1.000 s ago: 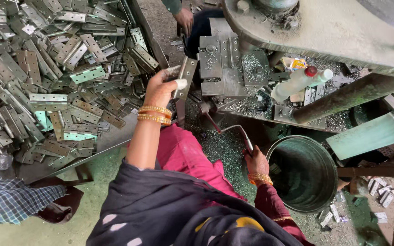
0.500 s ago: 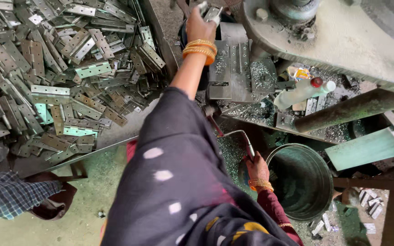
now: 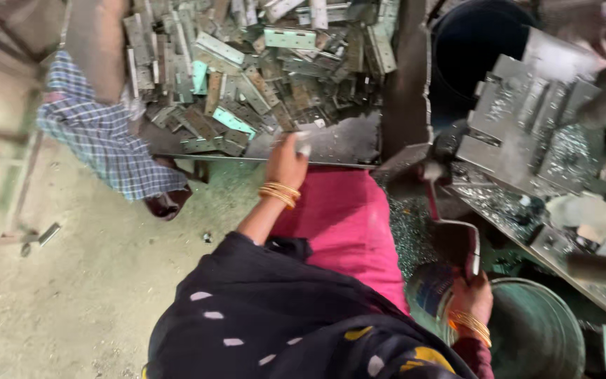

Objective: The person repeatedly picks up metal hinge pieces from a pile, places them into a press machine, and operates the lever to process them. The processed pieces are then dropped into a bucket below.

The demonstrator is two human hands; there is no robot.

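At the left edge of the frame a checked blue cloth point(image 3: 103, 144) hangs over the pale concrete floor point(image 3: 85, 281). Above it, across the upper centre, a heap of flat metal hinge plates point(image 3: 261, 63) fills a dark steel tray point(image 3: 345, 144), some bare and grey, some rust-brown, a few under pale green film, their long axes pointing every way. The person's left hand point(image 3: 287, 161), ringed with gold bangles point(image 3: 279, 193), rests at the tray's near rim, fingers together around a small bright metal piece point(image 3: 304, 146); the heap lies just beyond them, toward the top of the frame, so this hand is far nearer the plates than the other. A pink garment point(image 3: 348, 221) and a dark spotted shawl point(image 3: 268, 323) fill the lower centre. To the right, the right hand point(image 3: 473, 298), also bangled, is clamped on the bent steel handle point(image 3: 457, 231) of a lever that rises toward a grey press die point(image 3: 527, 119) on a worktop point(image 3: 506, 207) strewn with glittering metal swarf. A green metal bucket point(image 3: 538, 337) stands just beside that hand, at lower right.
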